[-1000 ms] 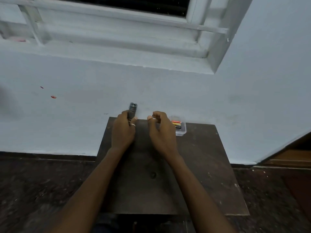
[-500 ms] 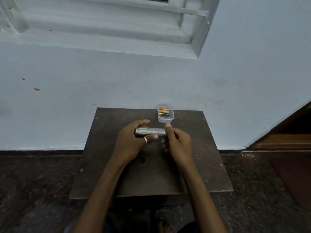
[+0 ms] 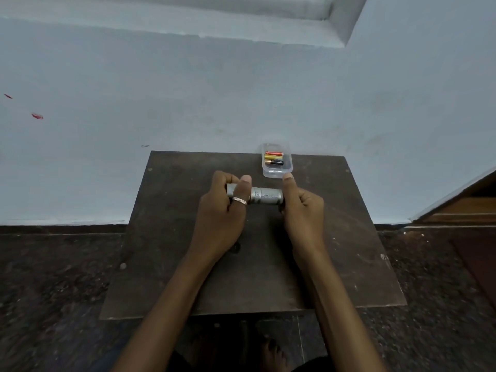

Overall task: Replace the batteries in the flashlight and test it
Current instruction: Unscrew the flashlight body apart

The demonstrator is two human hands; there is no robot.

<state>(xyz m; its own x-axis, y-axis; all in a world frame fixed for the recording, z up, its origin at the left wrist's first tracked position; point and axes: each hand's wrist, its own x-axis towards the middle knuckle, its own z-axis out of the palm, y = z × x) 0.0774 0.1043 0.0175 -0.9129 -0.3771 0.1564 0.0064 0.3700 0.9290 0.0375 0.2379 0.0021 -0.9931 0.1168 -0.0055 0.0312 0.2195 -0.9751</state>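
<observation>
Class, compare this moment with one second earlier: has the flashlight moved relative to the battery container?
Yes. The flashlight, earlier upright and left of the battery container, now lies horizontal just in front of it, held between the left hand and right hand.

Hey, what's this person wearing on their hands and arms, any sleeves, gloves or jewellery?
No gloves and no sleeves in view: both forearms are bare to the frame edge. The left hand wears one silver band ring on the thumb. The right hand shows no jewellery.

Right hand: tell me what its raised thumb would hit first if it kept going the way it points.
Probably the clear plastic box holding the batteries. The right hand grips the flashlight end, thumb aimed away toward the wall, its tip just short of the box's near rim. Height is unclear, so it might pass above.
</observation>
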